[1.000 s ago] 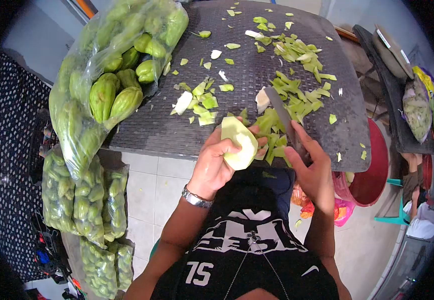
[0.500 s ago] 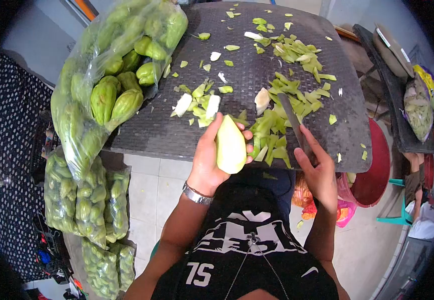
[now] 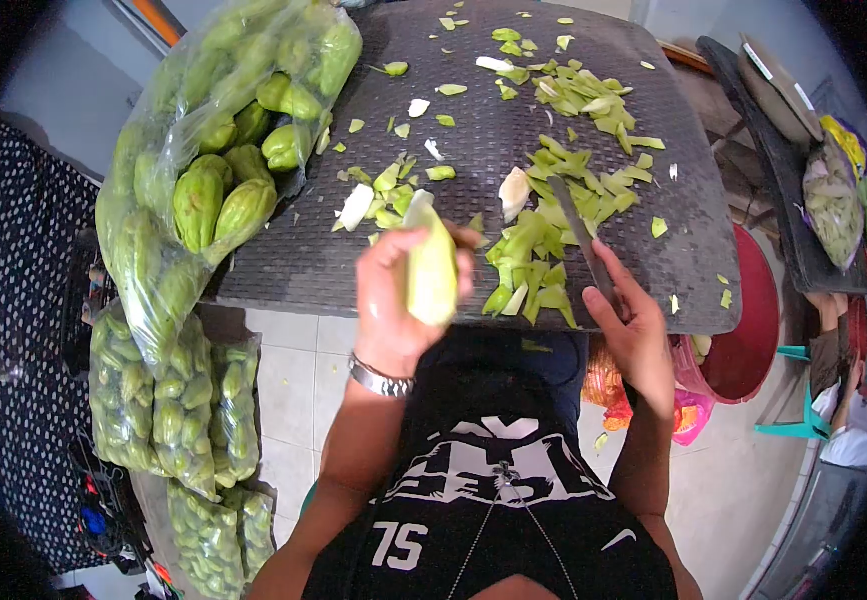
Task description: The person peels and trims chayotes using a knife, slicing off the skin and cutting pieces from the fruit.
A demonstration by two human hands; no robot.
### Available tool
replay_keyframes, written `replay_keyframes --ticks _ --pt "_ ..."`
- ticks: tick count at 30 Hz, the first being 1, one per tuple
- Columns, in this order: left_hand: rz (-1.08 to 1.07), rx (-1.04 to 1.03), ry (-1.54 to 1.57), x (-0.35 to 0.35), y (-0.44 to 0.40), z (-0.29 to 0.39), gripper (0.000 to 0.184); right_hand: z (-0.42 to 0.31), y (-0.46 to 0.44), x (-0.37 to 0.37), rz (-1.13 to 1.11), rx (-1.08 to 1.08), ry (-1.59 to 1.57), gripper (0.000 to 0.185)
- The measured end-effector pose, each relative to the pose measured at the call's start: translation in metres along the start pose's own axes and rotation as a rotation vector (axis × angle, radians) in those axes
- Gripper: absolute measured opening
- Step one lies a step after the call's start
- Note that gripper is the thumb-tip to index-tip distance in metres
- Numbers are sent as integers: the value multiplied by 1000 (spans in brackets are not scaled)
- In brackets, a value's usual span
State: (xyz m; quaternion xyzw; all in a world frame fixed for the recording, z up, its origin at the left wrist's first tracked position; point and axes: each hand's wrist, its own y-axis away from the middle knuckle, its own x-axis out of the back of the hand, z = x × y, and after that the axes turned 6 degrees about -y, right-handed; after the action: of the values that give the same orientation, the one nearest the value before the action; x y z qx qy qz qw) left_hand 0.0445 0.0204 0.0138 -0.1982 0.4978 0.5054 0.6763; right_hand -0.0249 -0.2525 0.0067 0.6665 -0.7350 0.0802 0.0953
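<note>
A peeled, pale green chayote [image 3: 433, 272] sits in my left hand [image 3: 386, 290], held upright near the table's front edge, fingers wrapped round it. The hand is slightly blurred. My right hand [image 3: 637, 335] grips a knife [image 3: 581, 230] by its handle, the blade pointing away from me over the peelings. Green peelings [image 3: 534, 250] lie in a heap beside and under the blade. A whitish cut piece [image 3: 515, 194] rests to the left of the knife tip. Another white piece [image 3: 357, 207] lies among scraps left of the chayote.
A large clear plastic bag [image 3: 144, 230] of unpeeled chayotes [image 3: 203, 203] covers the dark woven table's [image 3: 374, 290] left side. More filled bags [image 3: 122, 400] stand below at left. A red tub [image 3: 749, 330] is at right, near a side table [image 3: 804, 230] with bagged vegetables. Someone's arm [image 3: 829, 325] shows there.
My left hand has shifted left and turned the chayote, showing it narrower. My right hand and the knife have barely moved.
</note>
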Motion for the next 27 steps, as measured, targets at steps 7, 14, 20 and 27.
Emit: replay_keyframes --ticks 7,14,20,27 --pt "204 -434 -169 -80 -95 6 34 1 -1 -3 0 60 58 50" --pt "-714 318 -508 -204 -149 -122 39 -11 -1 7 -54 -228 250 51" --pt "-671 152 -785 -163 -115 -66 34 10 0 1 -2 -31 62 51" --pt "108 -472 -1658 -33 -73 95 25 -4 -3 -1 -34 -39 -13 52"
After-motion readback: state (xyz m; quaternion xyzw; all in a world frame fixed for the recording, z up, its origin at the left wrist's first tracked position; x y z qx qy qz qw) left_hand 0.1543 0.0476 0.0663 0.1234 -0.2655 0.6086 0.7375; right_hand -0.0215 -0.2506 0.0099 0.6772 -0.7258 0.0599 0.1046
